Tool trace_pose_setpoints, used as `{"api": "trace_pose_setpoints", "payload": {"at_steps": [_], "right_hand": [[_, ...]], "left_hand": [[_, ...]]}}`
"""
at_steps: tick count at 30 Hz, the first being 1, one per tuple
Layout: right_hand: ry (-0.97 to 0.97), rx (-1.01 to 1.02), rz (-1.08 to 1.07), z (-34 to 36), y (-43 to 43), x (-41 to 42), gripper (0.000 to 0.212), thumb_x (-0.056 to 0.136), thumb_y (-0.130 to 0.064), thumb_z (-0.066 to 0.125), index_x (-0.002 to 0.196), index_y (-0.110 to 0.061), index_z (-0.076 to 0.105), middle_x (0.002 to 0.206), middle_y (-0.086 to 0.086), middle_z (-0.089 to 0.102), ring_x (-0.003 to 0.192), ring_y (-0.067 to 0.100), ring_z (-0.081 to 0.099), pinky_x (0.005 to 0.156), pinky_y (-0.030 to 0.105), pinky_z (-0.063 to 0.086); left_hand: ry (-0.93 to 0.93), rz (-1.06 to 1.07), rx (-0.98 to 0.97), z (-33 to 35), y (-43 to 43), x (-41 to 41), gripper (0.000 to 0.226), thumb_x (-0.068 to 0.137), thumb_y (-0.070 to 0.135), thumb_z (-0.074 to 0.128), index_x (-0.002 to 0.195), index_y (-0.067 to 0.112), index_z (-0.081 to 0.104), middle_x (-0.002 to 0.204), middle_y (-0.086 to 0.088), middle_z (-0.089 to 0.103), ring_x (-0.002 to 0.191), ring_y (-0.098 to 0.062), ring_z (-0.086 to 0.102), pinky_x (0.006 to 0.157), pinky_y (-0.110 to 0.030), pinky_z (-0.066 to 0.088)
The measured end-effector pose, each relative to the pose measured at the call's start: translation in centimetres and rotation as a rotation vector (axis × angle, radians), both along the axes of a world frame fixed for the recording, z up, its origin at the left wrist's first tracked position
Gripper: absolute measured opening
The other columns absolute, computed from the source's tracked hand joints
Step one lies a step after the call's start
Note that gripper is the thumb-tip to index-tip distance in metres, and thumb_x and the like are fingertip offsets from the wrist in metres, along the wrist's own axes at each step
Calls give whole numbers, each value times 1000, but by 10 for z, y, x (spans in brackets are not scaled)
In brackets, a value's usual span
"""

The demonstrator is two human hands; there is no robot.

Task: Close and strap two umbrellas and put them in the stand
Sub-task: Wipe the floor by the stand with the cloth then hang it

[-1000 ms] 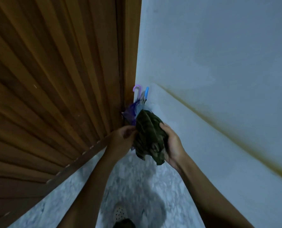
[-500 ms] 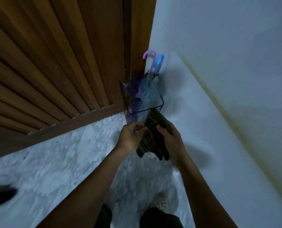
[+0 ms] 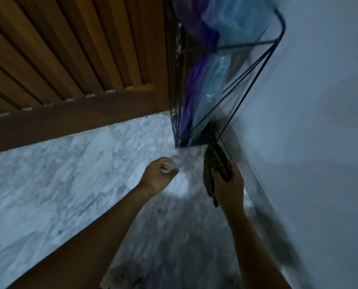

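A black wire umbrella stand [image 3: 279, 41] fills the corner between the wooden door and the wall. Inside it lean a purple umbrella [image 3: 191, 88] and a pale blue one [image 3: 221, 65], both closed. My right hand [image 3: 229, 184] grips a dark green folded umbrella [image 3: 214, 161] low to the floor, just in front of the stand's base by the wall. My left hand [image 3: 159, 174] hovers over the floor left of it, fingers loosely curled, holding nothing.
A slatted wooden door [image 3: 69, 59] runs along the left and top. The pale wall [image 3: 320, 122] rises on the right, meeting the marble floor [image 3: 59, 174] at a skirting line. Something dark sits at the bottom edge, blurred.
My view has dropped close to the stand's base. My left hand has let go of the green umbrella and moved left; my right hand has carried it down to floor level.
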State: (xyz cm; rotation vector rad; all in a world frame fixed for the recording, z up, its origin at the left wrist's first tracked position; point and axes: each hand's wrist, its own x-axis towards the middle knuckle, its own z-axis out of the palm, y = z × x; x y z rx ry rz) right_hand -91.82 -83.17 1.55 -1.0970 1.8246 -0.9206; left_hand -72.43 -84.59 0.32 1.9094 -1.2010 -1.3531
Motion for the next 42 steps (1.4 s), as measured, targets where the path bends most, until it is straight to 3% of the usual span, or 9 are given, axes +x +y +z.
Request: {"api": "trace_pose_setpoints", "payload": {"at_steps": [3, 5, 10, 15, 22, 25, 30, 35, 42], "right_hand": [[-12, -88, -24, -61, -9, 1, 30, 94, -15, 61, 124, -15, 62, 105, 4, 68, 98, 19, 65, 76, 13, 50], [-19, -145, -23, -97, -12, 3, 24, 94, -15, 60, 118, -18, 64, 98, 1, 69, 95, 17, 66, 77, 21, 50], [61, -244, -92, -142, -31, 9, 24, 94, -25, 57, 115, -31, 67, 103, -3, 70, 101, 19, 66, 85, 33, 51], [322, -322, 9, -142, -56, -1, 39, 95, -15, 56, 132, -26, 60, 126, 2, 64, 114, 21, 60, 88, 25, 39], [746, -234, 153, -182, -122, -39, 39, 91, -14, 48, 125, -27, 61, 109, 9, 69, 100, 34, 66, 83, 42, 54], [932, -76, 367, -213, -135, -58, 47, 93, -36, 55, 140, -29, 49, 129, 8, 61, 115, 35, 59, 91, 44, 49], [808, -106, 567, -263, -140, -85, 61, 101, -45, 38, 153, -14, 33, 158, 13, 34, 145, 31, 31, 118, 40, 18], [801, -265, 410, -283, -117, -39, 56, 96, -35, 36, 141, -7, 51, 143, 24, 51, 132, 41, 47, 113, 49, 29], [789, -330, 562, -291, -76, 48, 56, 90, -28, 35, 140, -10, 53, 139, 25, 55, 130, 41, 51, 109, 58, 38]], "left_hand": [[-74, -12, -9, -67, -8, 9, 31, 84, 22, 74, 111, 11, 64, 96, -4, 61, 78, -10, 60, 53, -4, 40], [-117, -12, 11, -109, -14, 9, 25, 83, 23, 75, 103, 15, 63, 97, -4, 59, 69, -2, 62, 50, -2, 39], [-407, -246, 27, -189, -31, 10, 72, 75, 46, 77, 136, 22, 49, 139, -11, 47, 128, -29, 47, 100, -34, 43], [-668, -415, 88, -218, -35, 21, 112, 62, 69, 73, 152, 33, 17, 161, -11, 8, 147, -35, 10, 115, -52, 24], [-681, -487, 203, -232, -45, 37, 129, 51, 73, 77, 154, 35, 8, 161, -1, -11, 146, -41, -7, 111, -66, 24], [-702, -505, 199, -235, -47, 36, 130, 51, 74, 76, 154, 35, 5, 161, -3, -15, 146, -43, -9, 112, -64, 23], [-677, -490, 195, -236, -45, 37, 128, 53, 72, 77, 153, 37, 4, 161, 0, -19, 146, -41, -13, 112, -66, 22], [-666, -484, 199, -230, -44, 34, 127, 55, 68, 79, 153, 37, 6, 162, 0, -17, 146, -41, -14, 110, -67, 25], [-659, -463, 205, -229, -44, 33, 126, 55, 66, 81, 153, 37, 8, 162, 2, -16, 147, -38, -14, 110, -66, 27]]}}
